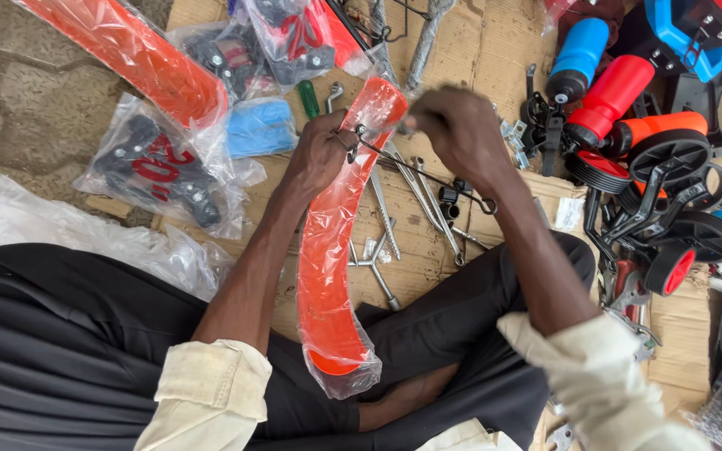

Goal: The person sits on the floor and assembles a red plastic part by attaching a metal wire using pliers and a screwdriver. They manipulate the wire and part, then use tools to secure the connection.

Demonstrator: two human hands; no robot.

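Observation:
A curved orange mudguard [332, 250] in a clear plastic bag lies across my lap, its top end raised between my hands. My left hand [319, 154] grips the mudguard's left edge near the top, pinching one end of a thin metal wire stay [424, 174]. My right hand [453, 129] is closed over the top end of the mudguard, touching the same stay, which runs down to the right and ends in a small loop. What lies under the right hand's fingers is hidden.
Flattened cardboard [478, 50] carries spanners and bolts [394, 234]. Bagged orange mudguard [135, 54], bagged black parts [156, 171] and a blue piece [261, 127] lie at the left. Blue and red bottles [603, 92] and black training wheels [670, 242] crowd the right.

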